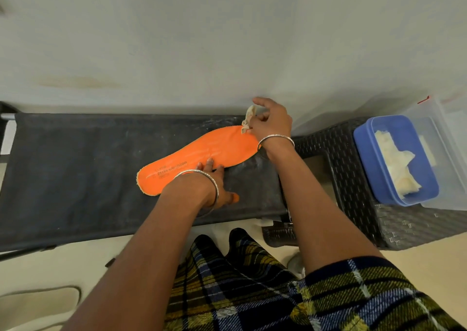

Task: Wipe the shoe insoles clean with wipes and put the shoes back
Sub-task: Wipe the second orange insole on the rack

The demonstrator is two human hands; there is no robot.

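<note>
Pale wall (pixel 227 40) behind, dark fabric bench (pixel 75 166) in front of it. Orange insole (pixel 202 151) lies flat on the bench, printed side up, running diagonally between the two hands.

Left arm comes in from the lower left, wrist bent. Left hand (pixel 214 181) is laid flat, fingers straight and pressing down on the insole's near edge at mid-length. Thumb is splayed out onto the bench fabric on the near side. No grip, just holding it down.

Right arm reaches straight forward. Right hand (pixel 271 121) sits at the insole's far end, by the wall. Thumb and fingers pinch a crumpled wipe (pixel 249 118), index finger raised. The wipe's lower end touches the insole surface just left of that hand.

Thin metal bangle on each wrist.

Right of the right hand: dark wicker stool (pixel 353 179) with a blue container (pixel 364 149) on top, lid off, more pale wipes (pixel 399 164) inside. Clear plastic box (pixel 444 118) sits against the blue one.

Below the hands: plaid garment (pixel 252 292).
</note>
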